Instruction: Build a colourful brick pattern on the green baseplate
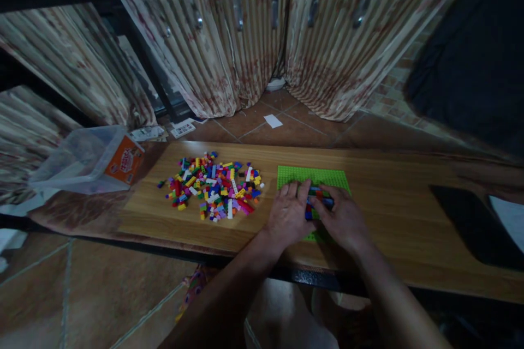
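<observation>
A green studded baseplate (327, 175) lies on the wooden board, partly covered by both hands. Joined toy bricks (314, 202) in blue, red and green sit on its middle, between my hands. My left hand (289, 210) lies over the plate's left half, fingers stretched out and its edge against the bricks. From the right, my right hand (344, 215) closes thumb and fingers on the toy bricks. The undersides of both hands and part of the bricks are hidden.
Loose bricks (216, 185) in many colours spread left of the baseplate on the wooden board (393, 218). A clear plastic box (82, 158) with an orange label stands at the far left. A black flat object (470, 223) lies at the right. Curtains hang behind.
</observation>
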Tool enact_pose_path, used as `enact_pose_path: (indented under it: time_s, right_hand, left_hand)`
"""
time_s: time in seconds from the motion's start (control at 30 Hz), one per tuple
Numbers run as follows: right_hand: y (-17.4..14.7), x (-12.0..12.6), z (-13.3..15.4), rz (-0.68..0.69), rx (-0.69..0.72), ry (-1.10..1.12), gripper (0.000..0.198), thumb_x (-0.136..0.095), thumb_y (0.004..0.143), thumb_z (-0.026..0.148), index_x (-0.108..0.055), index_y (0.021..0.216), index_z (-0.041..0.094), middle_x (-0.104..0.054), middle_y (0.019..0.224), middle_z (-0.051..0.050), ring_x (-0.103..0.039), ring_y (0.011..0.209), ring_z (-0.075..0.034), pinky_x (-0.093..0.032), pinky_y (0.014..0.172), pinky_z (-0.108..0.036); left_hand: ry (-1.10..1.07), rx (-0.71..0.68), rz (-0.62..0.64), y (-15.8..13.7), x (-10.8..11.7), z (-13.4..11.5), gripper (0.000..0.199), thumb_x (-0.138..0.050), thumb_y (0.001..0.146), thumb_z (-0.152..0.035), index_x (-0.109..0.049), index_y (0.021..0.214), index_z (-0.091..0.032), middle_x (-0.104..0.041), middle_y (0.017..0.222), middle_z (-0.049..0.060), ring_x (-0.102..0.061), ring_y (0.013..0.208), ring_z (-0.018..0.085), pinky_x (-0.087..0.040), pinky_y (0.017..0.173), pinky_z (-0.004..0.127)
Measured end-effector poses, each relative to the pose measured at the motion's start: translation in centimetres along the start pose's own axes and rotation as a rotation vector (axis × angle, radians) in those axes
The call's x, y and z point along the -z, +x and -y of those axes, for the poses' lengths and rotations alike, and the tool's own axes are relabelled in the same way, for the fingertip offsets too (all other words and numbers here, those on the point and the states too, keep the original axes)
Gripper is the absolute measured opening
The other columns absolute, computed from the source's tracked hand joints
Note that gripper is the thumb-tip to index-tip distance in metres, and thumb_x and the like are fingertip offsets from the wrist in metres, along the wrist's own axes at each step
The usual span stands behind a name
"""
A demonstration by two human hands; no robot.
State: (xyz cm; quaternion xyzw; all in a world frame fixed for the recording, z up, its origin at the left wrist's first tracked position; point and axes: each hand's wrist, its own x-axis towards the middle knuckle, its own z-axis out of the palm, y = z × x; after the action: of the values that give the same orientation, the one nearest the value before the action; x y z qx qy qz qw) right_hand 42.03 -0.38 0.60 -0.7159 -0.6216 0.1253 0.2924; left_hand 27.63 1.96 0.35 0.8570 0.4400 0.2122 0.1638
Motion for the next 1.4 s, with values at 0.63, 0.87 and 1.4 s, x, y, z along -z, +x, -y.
enact_pose_path:
  time_s: [0.63,0.87,1.4]
  right_hand:
    - [0.9,1.3,-1.6,-0.043,-0.179,0.198,0.04,-0.049,0.083,0.038,-0.066,0.11,0.014,-0.07,0.106,-0.014,-0.066,0.089,-0.024,-0.051,0.083,-0.042]
    - [1.0,1.4,-1.5,-0.05,-0.214,0.261,0.038,-0.051,0.081,0.035,-0.068,0.107,0.013,-0.072,0.098,-0.013,-0.067,0.083,-0.023,-0.052,0.08,-0.04]
    - [1.1,-1.9,-0.7,-0.22,-0.349,0.921,0.042,-0.062,0.079,0.051,-0.066,0.111,0.025,-0.065,0.121,-0.005,-0.057,0.116,-0.022,-0.039,0.105,-0.045]
  left_hand:
    - [-0.187,-0.047,0.161,0.3,2.3,1.2,0.087,-0.065,0.073,-0.023,-0.021,0.147,-0.017,-0.042,0.143,0.014,-0.04,0.133,0.028,-0.036,0.111,0.043]
    - [-0.493,0.026,0.216,-0.2,3.9,1.5,0.086,-0.05,0.067,-0.002,-0.025,0.147,-0.019,-0.03,0.153,0.01,-0.029,0.141,0.024,-0.024,0.118,0.044]
    - [-1.027,0.363,-0.224,0.6,-1.2,-1.2,0.067,-0.062,0.082,-0.043,-0.037,0.142,-0.024,-0.028,0.155,0.006,-0.025,0.143,0.025,-0.018,0.119,0.042]
